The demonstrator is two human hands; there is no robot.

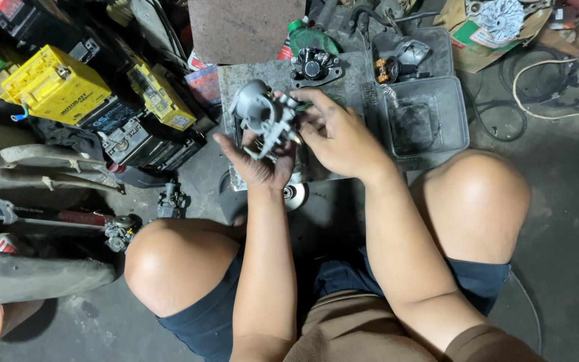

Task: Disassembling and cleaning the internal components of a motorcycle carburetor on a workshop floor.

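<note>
I sit low with both knees apart, hands raised over a grey metal slab point(249, 74). A grey metal carburetor body point(263, 114) rests in my left hand point(257, 161), cupped from below with the palm up. My right hand point(338, 131) grips the part's right side, fingers curled around a small fitting there. What the right fingertips touch is hidden by the hand itself.
Yellow and black batteries point(55, 84) are stacked at left. Two grey plastic trays point(430, 121) with oily parts sit right of the slab. A dark metal bracket point(314, 67) and green bottle point(309, 37) lie beyond. Small engine parts point(169, 200) and cables point(544, 87) lie on the concrete floor.
</note>
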